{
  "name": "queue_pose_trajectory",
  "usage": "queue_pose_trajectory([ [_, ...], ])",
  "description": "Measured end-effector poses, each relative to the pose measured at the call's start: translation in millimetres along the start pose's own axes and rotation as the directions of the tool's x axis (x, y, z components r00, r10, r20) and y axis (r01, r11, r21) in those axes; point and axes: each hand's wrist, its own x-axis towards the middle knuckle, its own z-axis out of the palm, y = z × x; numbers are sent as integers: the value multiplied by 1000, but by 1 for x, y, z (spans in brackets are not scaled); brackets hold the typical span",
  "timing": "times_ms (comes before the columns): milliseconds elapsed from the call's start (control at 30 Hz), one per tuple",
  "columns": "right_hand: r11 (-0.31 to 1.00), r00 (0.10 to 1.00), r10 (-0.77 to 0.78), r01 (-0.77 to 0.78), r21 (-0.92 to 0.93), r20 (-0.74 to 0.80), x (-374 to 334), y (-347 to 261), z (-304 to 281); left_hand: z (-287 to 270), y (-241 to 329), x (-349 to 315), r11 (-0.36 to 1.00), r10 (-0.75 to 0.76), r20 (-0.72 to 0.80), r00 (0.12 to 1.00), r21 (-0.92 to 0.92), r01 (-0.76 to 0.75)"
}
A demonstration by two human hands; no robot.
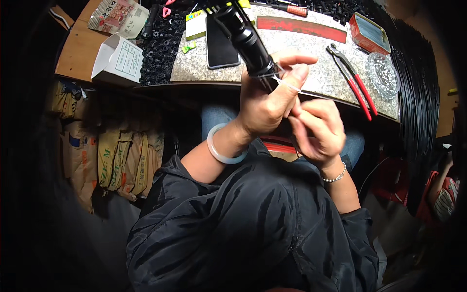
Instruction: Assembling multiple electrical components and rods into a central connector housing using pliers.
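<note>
In front of the table edge my left hand (265,107) is raised, its index finger stretched out and its other fingers curled. Whatever lies in its grip is hidden. Against that hand rests the lower end of a black cylindrical piece (250,48), where a few thin strands show. A thin white strip (290,86) crosses my left thumb toward the right. My right hand (321,129) is closed, its fingertips pinched together beside the left hand's fingers. A fine dark strand hangs below it; what the fingertips pinch is too small to make out.
On the speckled board (194,73) lie a black phone (221,46), a red strip (301,29), red-handled pliers (352,82), a clear glass dish (383,75) and a red-rimmed tin (369,34). Long black strands (418,87) hang at right. A white carton (116,61) stands left.
</note>
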Motion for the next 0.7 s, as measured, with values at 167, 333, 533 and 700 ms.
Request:
queue_pose_trajectory([
  [167, 853, 968, 236, -248, -459, -85, -3, 33, -48, -4, 12, 0, 1000, 3, -94, 996, 29, 0],
  [333, 548, 904, 428, -242, -800, 20, -33, 78, -88, -6, 9, 0, 1000, 14, -121, 993, -1, -14],
  [533, 493, 906, 420, -175, -852, 58, -32, 91, -87, -8, 7, 3, 987, 58, -45, 997, 153, -50],
  [700, 810, 805, 583, -566, -150, 111, -13, 33, -99, -14, -2, 5, 977, 88, -98, 991, 202, -67],
])
